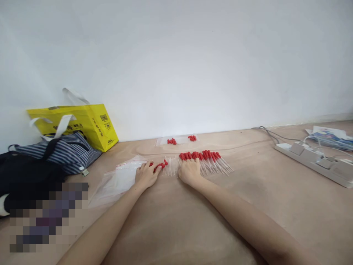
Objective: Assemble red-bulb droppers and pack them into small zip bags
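head view: both bare hands down on the brown tabletop [165, 224]. left hand [147, 174] sits at the right edge of the clear plastic bags [109, 187], fingers bent and slightly spread over a few loose red bulbs [160, 166]; can't tell if it's pinching 1. right hand [190, 172] has its fingers curled down at the left end of the red-topped tubes [211, 156]; can't tell if it grips any. those lie in a fanned row, red ends toward the wall [204, 73], clear stems toward the person. bare clear tubes [171, 167] lie side by side between the hands. behind, near the wall, 1 flat clear sheet or bag [180, 139] with 2 small clusters of red bulbs on or in it, can't tell which. far left: yellow bag [99, 125], striped bag [78, 154], black item [27, 173], small bottle [84, 171]. right: white power strip [306, 165] with plugs, papers [331, 133] beyond.
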Action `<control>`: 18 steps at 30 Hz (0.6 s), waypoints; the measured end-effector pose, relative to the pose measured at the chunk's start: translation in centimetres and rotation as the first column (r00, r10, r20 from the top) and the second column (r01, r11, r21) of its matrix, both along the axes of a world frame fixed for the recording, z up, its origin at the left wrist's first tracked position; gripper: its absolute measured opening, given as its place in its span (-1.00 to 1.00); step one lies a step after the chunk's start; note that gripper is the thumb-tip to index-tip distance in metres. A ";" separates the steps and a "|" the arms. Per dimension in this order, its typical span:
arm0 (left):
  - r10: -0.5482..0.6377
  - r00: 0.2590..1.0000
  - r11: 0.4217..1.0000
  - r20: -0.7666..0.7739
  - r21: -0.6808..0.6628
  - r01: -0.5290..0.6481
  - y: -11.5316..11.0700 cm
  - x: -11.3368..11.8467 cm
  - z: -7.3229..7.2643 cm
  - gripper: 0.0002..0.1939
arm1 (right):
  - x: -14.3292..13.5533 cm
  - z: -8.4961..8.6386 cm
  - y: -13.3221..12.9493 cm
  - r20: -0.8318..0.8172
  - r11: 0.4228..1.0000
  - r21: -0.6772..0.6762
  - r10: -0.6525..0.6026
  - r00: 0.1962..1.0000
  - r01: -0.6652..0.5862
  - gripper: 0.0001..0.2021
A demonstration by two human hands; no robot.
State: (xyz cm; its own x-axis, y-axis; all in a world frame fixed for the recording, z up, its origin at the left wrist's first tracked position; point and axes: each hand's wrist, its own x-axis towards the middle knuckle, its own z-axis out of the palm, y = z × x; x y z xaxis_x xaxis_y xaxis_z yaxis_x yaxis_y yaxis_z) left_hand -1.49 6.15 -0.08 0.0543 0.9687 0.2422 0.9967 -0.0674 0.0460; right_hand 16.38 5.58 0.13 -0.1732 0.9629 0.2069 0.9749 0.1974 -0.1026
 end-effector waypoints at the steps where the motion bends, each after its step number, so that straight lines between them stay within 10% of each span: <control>1: -0.005 1.000 1.000 -0.001 0.004 0.005 -0.4 0.1 0.0 -0.63 | 0.4 0.0 -0.5 0.003 1.000 0.007 0.009 1.000 -0.009 -0.76; 12: -0.126 0.968 0.976 0.219 0.205 0.081 -3.9 0.9 -1.6 -0.61 | 4.3 -0.7 -3.3 0.001 0.996 0.086 0.036 0.999 -0.036 -0.77; 18: -0.017 0.960 0.993 0.281 0.115 -0.016 -2.6 0.2 0.4 -0.62 | 6.1 -0.9 -4.8 -0.104 0.988 0.154 0.045 0.994 -0.029 -0.81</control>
State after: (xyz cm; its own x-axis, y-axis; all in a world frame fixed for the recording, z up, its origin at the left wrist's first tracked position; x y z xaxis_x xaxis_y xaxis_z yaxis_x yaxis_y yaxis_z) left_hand -1.28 3.55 0.35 -0.0311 0.9334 0.3576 0.9446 -0.0895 0.3158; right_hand 22.47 0.80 -0.78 -0.1774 0.9120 0.3698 0.9517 0.2546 -0.1713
